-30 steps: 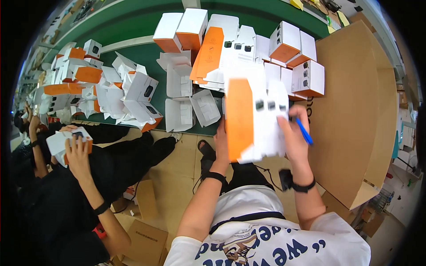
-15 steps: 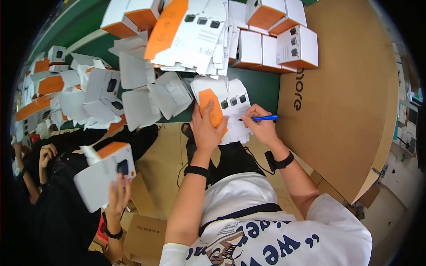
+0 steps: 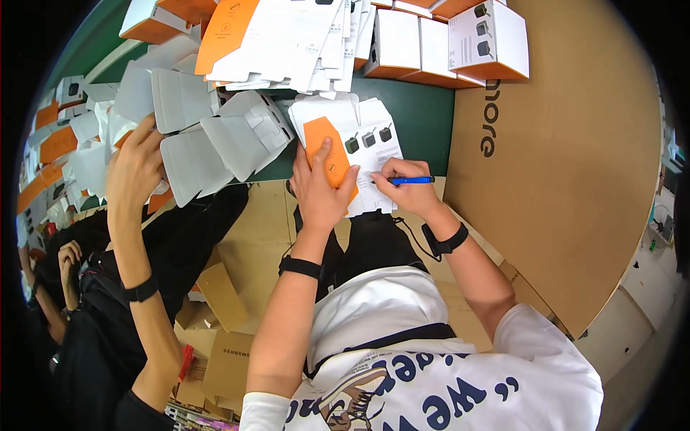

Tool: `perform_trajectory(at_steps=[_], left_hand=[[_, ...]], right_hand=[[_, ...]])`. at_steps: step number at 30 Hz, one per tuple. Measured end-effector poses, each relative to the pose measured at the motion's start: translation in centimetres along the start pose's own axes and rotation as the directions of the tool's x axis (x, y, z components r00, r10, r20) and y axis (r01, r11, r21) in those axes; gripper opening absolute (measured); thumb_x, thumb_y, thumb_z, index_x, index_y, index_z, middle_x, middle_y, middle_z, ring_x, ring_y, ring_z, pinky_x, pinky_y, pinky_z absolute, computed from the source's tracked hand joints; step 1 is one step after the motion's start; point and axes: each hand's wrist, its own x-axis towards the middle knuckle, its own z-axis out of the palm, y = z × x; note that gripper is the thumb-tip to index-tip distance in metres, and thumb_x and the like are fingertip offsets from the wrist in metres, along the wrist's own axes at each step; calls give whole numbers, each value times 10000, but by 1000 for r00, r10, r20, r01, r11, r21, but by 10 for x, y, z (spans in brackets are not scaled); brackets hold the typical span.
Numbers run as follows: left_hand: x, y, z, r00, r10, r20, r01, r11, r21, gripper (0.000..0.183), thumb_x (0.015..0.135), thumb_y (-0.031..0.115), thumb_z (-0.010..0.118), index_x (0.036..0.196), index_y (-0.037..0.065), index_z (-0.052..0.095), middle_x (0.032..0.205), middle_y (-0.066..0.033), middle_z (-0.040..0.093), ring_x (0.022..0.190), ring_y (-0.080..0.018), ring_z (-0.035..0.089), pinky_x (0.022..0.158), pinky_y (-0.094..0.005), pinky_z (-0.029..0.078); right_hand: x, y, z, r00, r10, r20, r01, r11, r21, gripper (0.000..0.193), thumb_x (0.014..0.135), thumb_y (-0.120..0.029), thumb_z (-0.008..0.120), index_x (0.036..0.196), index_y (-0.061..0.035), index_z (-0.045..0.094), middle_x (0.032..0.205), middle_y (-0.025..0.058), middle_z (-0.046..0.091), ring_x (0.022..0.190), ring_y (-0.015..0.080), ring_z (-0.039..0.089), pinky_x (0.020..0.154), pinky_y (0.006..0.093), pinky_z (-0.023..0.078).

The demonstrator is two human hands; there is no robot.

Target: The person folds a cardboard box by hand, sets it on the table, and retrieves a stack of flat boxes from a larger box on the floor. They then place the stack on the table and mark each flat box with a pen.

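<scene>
At the near edge of the green table (image 3: 424, 108) lies a small pile of flat, unfolded white and orange cartons (image 3: 370, 118). My left hand (image 3: 321, 190) rests open on the top one, fingers apart over its orange panel. Closed around a blue pen (image 3: 412, 180), my right hand (image 3: 411, 192) stands at the carton's right part. The pen's tip points left at the white printed panel, touching or just over it.
Behind are a taller stack of flat cartons (image 3: 280, 43) and several made-up boxes (image 3: 489, 39). Half-open boxes (image 3: 248, 133) spread leftward, where a co-worker's hand (image 3: 134, 169) reaches among them. A big brown cardboard box (image 3: 553, 165) borders the right.
The view has shifted a little. The co-worker's hand, which held a white and orange box low at the left, is now up among the half-open boxes. My hands keep their places on the carton.
</scene>
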Motion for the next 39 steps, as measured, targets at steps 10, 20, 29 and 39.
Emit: perform_trajectory(at_steps=[10,20,29,39], left_hand=[[-2,0,-6,998,-26,59,27,999,-19,809,874,437,772,1545,185,397,1562,-304,329,1408,-461,377,1122,-544,317],[-6,-9,-22,997,31,67,-19,983,-181,536,1006,271,610,1508,134,480,1595,-291,308,1439,-456,368,1163,-501,332],[-34,-58,33,977,-154,148,209,541,-815,663,890,292,738,1477,120,482,1566,-239,381,1405,-415,404,1116,-526,354],[-6,5,-8,997,-70,13,70,995,-71,782,828,320,796,1508,142,452,1580,-267,342,1429,-427,370,1133,-510,326]], right_hand=[[4,-5,19,862,141,-486,-145,989,29,329,821,-23,825,961,-36,528,886,97,666,759,173,607,701,310,515],[-26,-16,-45,871,231,-434,-238,970,40,393,844,33,785,930,-76,418,836,15,477,746,123,444,709,270,438],[43,-152,-35,936,206,-287,15,789,614,318,940,-31,724,953,-108,416,954,31,582,888,92,562,773,243,485],[35,-74,-29,950,266,-162,-195,913,358,192,1004,-141,477,1047,-43,636,758,6,594,658,82,533,615,248,448]])
